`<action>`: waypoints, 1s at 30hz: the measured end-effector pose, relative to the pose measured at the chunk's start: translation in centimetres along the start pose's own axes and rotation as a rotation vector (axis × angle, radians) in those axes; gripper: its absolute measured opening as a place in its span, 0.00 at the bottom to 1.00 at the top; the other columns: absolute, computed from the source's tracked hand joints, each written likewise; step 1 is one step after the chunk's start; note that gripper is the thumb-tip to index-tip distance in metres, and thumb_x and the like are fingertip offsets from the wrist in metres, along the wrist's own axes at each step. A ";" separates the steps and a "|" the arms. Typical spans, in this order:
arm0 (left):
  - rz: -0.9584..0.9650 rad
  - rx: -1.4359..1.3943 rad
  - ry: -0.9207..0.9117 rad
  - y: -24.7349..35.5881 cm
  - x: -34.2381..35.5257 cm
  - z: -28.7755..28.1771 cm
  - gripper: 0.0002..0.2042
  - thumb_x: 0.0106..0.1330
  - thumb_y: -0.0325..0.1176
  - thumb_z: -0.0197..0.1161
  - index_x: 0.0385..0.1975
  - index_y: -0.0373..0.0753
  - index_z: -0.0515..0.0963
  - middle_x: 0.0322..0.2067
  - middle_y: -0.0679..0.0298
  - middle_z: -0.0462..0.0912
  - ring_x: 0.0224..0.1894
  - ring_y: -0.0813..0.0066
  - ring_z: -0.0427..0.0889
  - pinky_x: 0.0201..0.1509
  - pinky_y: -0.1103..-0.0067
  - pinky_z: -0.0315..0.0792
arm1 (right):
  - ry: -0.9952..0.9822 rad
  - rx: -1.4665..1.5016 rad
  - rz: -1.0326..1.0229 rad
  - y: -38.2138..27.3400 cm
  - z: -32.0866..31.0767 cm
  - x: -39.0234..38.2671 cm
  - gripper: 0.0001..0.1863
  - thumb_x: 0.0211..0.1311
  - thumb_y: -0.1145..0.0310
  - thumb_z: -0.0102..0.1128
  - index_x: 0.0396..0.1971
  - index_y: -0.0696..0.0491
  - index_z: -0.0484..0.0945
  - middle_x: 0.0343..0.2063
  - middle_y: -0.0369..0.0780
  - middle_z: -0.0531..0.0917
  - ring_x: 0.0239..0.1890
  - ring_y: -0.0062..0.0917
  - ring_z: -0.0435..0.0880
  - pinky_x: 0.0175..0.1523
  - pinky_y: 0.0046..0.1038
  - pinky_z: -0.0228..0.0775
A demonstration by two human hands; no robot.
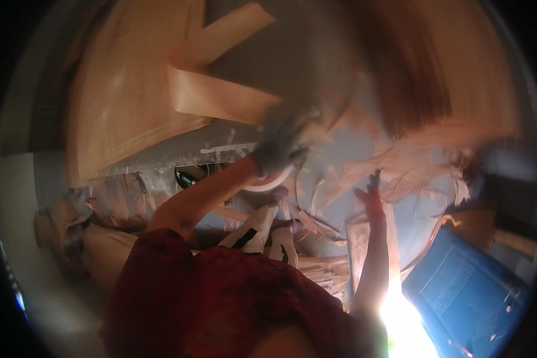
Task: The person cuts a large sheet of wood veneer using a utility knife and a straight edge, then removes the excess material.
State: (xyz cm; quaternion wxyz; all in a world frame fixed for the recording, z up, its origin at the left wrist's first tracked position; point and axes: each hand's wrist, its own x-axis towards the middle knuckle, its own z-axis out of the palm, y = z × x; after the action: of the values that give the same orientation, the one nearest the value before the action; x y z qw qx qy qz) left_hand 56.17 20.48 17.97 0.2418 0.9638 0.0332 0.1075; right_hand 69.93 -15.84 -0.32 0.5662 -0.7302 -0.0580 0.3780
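Note:
My left hand (pixel 278 140), in a dark grey glove, reaches forward over the front edge of the grey worktable (pixel 232 143). Motion smears its fingers, so whether they grip anything cannot be made out. Right beside it ends a folded strip of thin, wood-coloured sheet (pixel 221 95) that looks like veneer. Off to the right, my right hand (pixel 371 194) is held out with its dark-tipped fingers apart and nothing visible in them. Below the left glove, a round white-rimmed thing (pixel 268 181) is partly hidden by my forearm.
A stack of large wood-coloured sheets (pixel 137 89) fills the left, with more blurred sheets (pixel 477 71) at the far right. Torn scraps (pixel 406 173) lie on the floor. At lower right stands a blue panel or box (pixel 465 292) near a bright glare.

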 end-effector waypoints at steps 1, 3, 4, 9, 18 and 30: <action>0.051 0.061 -0.018 0.8 -0.5 -2.8 0.35 0.66 0.52 0.59 0.71 0.41 0.61 0.71 0.44 0.55 0.74 0.42 0.51 0.74 0.44 0.40 | 0.038 0.152 0.001 -1.4 -0.8 -1.9 0.59 0.54 0.72 0.71 0.78 0.39 0.37 0.76 0.45 0.50 0.74 0.46 0.52 0.73 0.42 0.52; 0.173 0.169 -0.057 2.5 -1.0 -6.9 0.39 0.64 0.55 0.62 0.71 0.42 0.60 0.71 0.44 0.54 0.75 0.42 0.49 0.75 0.44 0.39 | 0.191 0.142 -0.063 -2.8 -2.9 -6.3 0.54 0.58 0.74 0.66 0.78 0.42 0.39 0.75 0.45 0.51 0.73 0.41 0.55 0.72 0.39 0.55; 0.104 0.229 -0.099 2.0 -1.7 -9.3 0.39 0.63 0.55 0.63 0.72 0.43 0.60 0.71 0.43 0.54 0.76 0.43 0.48 0.75 0.43 0.38 | 0.183 0.089 -0.069 -3.1 -2.9 -8.0 0.45 0.68 0.69 0.55 0.78 0.46 0.38 0.74 0.48 0.53 0.74 0.34 0.55 0.74 0.35 0.50; -0.160 0.588 -0.460 -6.8 -1.5 -16.9 0.41 0.60 0.53 0.67 0.72 0.45 0.60 0.71 0.46 0.58 0.77 0.47 0.46 0.77 0.47 0.34 | 0.230 0.129 0.076 2.6 -5.4 -14.3 0.48 0.65 0.74 0.60 0.78 0.45 0.40 0.72 0.51 0.55 0.69 0.32 0.61 0.71 0.32 0.57; -0.142 0.861 -0.427 -9.8 -12.9 -13.2 0.06 0.60 0.35 0.58 0.29 0.50 0.83 0.32 0.67 0.85 0.43 0.67 0.82 0.59 0.66 0.67 | 0.007 0.058 0.075 4.9 -3.8 -14.5 0.36 0.63 0.75 0.62 0.70 0.59 0.60 0.62 0.45 0.75 0.63 0.28 0.74 0.62 0.29 0.70; -1.079 0.531 -0.198 15.3 -52.3 -10.2 0.08 0.63 0.40 0.61 0.31 0.47 0.85 0.30 0.59 0.86 0.37 0.57 0.85 0.45 0.62 0.76 | -0.297 -0.170 0.176 9.0 -12.5 -6.6 0.30 0.57 0.70 0.67 0.61 0.61 0.72 0.38 0.37 0.83 0.33 0.18 0.79 0.33 0.20 0.67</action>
State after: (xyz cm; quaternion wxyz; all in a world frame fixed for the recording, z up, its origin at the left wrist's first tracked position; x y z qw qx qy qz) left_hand 3.05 5.61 23.99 0.0154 0.8438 0.5198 -0.1324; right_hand 69.84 -32.16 -4.01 0.4524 -0.7138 -0.1086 0.5235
